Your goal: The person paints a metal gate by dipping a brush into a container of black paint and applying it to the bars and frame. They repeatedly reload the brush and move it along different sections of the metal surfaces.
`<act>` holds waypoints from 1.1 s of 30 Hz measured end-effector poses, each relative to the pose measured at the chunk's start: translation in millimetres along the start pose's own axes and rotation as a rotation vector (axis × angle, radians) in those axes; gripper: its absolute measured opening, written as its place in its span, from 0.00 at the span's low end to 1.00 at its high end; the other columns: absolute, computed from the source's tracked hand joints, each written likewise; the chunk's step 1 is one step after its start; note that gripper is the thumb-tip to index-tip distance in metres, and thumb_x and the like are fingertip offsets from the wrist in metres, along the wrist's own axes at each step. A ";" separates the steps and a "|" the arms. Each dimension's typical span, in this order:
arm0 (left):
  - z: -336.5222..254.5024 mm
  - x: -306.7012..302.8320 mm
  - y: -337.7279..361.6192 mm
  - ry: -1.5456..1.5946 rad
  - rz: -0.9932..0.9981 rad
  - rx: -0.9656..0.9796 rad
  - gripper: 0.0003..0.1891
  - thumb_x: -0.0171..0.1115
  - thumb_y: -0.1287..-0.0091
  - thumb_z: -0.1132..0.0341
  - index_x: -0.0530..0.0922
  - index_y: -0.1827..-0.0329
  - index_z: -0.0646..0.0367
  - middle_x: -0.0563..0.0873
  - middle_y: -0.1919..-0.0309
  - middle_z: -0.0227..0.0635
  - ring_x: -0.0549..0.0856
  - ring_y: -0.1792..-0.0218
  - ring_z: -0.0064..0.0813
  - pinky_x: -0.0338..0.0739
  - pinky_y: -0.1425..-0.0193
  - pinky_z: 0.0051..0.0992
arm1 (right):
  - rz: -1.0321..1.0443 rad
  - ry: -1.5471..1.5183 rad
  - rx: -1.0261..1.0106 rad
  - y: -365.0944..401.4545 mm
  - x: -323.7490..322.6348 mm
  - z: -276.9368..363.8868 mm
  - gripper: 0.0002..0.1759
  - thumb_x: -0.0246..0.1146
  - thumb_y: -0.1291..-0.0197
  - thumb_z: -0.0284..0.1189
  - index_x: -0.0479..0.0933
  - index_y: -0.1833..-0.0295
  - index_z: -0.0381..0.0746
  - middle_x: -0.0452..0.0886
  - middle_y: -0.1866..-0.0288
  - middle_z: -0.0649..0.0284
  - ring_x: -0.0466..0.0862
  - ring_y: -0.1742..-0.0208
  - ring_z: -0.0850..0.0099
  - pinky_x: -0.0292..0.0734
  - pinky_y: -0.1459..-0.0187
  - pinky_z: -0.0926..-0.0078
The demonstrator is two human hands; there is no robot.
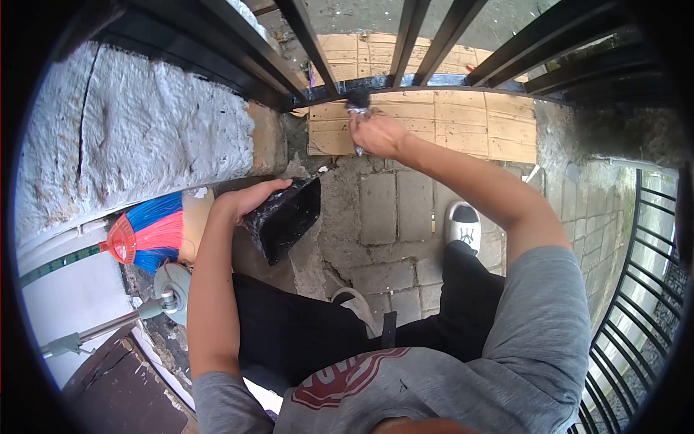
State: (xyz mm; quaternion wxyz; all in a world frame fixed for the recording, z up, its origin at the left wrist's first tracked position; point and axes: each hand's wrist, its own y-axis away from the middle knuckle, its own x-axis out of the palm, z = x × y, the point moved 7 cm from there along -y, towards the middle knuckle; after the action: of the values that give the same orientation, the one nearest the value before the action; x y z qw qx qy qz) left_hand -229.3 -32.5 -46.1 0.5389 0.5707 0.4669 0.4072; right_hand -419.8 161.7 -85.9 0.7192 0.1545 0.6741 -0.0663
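Note:
My right hand [379, 134] is closed around a paintbrush [358, 103], whose dark bristles touch the bottom rail of a black metal gate [325, 92]. Flattened cardboard [470, 124] lies on the ground under that rail. My left hand [253, 200] grips the rim of a black container [289, 220], tilted so its dark inside shows. White smears mark the container's edge and the brush's ferrule.
A rough white wall [159, 123] stands at the left. Below it are a blue and pink broom [155, 235] and a metal pole with a round base [172, 289]. Paving blocks [379, 206] lie underfoot. Another barred fence [629, 325] is at the right.

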 end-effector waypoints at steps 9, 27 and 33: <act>-20.4 22.1 24.7 -0.024 -0.047 0.034 0.34 0.60 0.36 0.32 0.85 0.43 0.53 0.90 0.51 0.34 0.88 0.52 0.29 0.78 0.43 0.33 | 0.026 0.099 -0.007 93.9 -3.0 -97.8 0.28 0.48 0.33 0.28 0.68 0.32 0.21 0.87 0.61 0.51 0.87 0.56 0.58 0.76 0.42 0.58; -23.3 26.9 29.3 0.095 0.031 0.098 0.29 0.60 0.31 0.37 0.85 0.43 0.52 0.91 0.51 0.31 0.90 0.56 0.26 0.84 0.49 0.29 | -0.031 -0.097 0.039 77.7 -26.7 -88.8 0.18 0.62 0.42 0.38 0.87 0.57 0.35 0.85 0.73 0.52 0.87 0.71 0.55 0.82 0.66 0.57; -35.0 31.6 14.4 0.086 0.056 0.167 0.40 0.57 0.36 0.26 0.81 0.35 0.50 0.87 0.42 0.37 0.88 0.47 0.31 0.82 0.42 0.38 | -0.102 -0.288 0.146 60.5 -100.6 -62.3 0.20 0.68 0.46 0.47 0.85 0.69 0.38 0.85 0.71 0.47 0.88 0.64 0.49 0.84 0.58 0.53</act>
State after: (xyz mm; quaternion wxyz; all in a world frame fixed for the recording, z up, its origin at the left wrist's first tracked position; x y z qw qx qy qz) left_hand -254.5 6.7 -30.0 0.4572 0.6084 0.5059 0.4060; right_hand -468.8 226.8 19.1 0.7909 0.1607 0.5646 -0.1728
